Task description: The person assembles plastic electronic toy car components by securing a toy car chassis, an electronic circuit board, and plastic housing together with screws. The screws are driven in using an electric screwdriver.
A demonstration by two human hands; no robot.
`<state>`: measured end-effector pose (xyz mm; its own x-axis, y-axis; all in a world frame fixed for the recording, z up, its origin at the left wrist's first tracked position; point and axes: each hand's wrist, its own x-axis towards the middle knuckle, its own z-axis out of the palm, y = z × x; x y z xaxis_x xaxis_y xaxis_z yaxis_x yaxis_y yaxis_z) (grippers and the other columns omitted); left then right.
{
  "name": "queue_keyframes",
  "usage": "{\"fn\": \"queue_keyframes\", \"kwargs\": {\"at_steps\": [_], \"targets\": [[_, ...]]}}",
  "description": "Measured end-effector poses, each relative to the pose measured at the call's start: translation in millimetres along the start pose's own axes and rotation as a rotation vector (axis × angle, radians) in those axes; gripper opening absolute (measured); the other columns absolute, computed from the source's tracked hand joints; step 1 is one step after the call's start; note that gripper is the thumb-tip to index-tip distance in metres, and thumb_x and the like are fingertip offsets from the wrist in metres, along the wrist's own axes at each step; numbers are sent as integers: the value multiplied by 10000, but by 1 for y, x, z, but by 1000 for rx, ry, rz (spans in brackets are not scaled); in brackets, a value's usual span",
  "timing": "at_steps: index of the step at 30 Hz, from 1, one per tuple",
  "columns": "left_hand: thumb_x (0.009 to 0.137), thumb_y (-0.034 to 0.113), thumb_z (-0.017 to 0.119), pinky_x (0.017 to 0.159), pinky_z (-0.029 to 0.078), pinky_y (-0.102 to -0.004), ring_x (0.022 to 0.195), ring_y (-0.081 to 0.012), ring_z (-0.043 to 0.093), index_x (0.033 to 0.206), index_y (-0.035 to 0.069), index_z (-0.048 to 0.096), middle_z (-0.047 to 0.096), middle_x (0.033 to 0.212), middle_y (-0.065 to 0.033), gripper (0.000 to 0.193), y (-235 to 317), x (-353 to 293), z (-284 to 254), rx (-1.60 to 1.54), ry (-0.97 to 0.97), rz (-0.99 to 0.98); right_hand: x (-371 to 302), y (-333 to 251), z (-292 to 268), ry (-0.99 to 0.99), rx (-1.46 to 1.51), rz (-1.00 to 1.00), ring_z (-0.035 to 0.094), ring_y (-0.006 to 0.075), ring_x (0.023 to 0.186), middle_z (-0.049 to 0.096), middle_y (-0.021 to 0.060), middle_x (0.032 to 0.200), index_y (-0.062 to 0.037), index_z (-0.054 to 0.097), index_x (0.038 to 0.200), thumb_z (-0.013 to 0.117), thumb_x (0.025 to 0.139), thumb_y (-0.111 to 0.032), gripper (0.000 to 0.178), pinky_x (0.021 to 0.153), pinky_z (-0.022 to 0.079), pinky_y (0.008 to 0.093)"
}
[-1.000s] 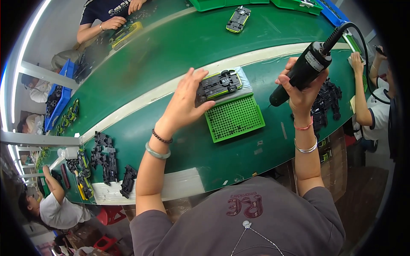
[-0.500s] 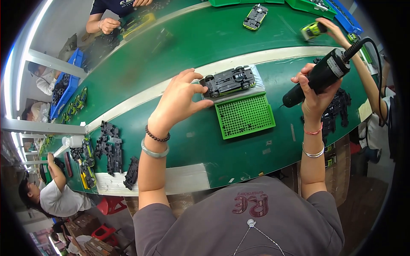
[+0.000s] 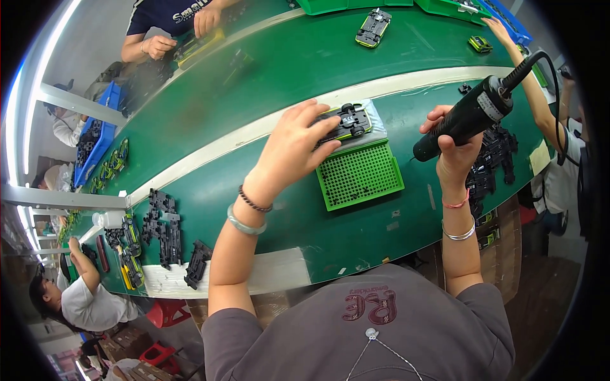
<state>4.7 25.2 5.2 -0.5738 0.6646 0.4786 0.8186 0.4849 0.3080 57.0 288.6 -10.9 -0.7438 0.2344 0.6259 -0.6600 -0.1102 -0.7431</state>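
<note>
An upside-down toy car (image 3: 352, 122) with a black underside and yellow-green edges lies on a pale pad at the middle of the table. My left hand (image 3: 298, 140) is closed over its left half, hiding that end; the right wheels show. In my right hand (image 3: 459, 149) is a black corded electric screwdriver (image 3: 467, 117), tilted with its tip down to the left, apart from the car. Just below the car sits a bright green perforated tray (image 3: 398, 171) with small dark pieces, probably screws, in some holes.
Black chassis parts lie left (image 3: 166, 228) and right (image 3: 499, 155). The screwdriver's cord (image 3: 551, 60) loops at upper right. A white strip (image 3: 210, 147) crosses the green table. Another upturned car (image 3: 373, 28) lies beyond it. Co-workers' hands (image 3: 159, 46) are across the table; another's arm reaches in at right.
My left hand has moved right and up, from the car's left end to over its left half. The screwdriver has shifted slightly left. A co-worker at upper right has let go of a small car.
</note>
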Motion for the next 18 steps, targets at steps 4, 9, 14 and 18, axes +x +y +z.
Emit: {"fn": "queue_keyframes", "kwargs": {"at_steps": [4, 9, 14, 18], "targets": [[762, 148, 659, 907, 407, -418, 1075, -303, 503, 1047, 71, 606, 558, 1106, -94, 300, -8, -6, 15, 75, -44, 41, -11, 0, -1, 76, -52, 12, 607, 176, 706, 582, 108, 878, -8, 465, 1032, 764, 691, -400, 599, 636, 504, 287], [772, 159, 646, 916, 370, -499, 1085, -295, 501, 1071, 113, 602, 547, 1125, -79, 305, -8, -12, 22, 107, -31, 0, -18, -9, 9, 141, -236, 162, 584, 164, 706, 554, 70, 782, 33, 490, 996, 547, 691, -715, 810, 645, 472, 288], [775, 155, 642, 907, 378, -499, 1067, -288, 512, 1068, 116, 598, 539, 1130, -76, 298, -10, -12, 24, 101, -6, -9, -25, 9, 18, 166, -210, 176, 552, 140, 662, 521, 59, 698, 22, 487, 951, 527, 662, -758, 832, 597, 454, 272], [760, 123, 640, 855, 415, -406, 1027, -287, 525, 1042, 91, 606, 550, 1096, -89, 285, -15, -12, 28, 75, 33, 42, -25, 14, 16, 171, -138, 166, 526, 142, 619, 502, 67, 667, 0, 444, 938, 427, 617, -842, 901, 541, 439, 264]]}}
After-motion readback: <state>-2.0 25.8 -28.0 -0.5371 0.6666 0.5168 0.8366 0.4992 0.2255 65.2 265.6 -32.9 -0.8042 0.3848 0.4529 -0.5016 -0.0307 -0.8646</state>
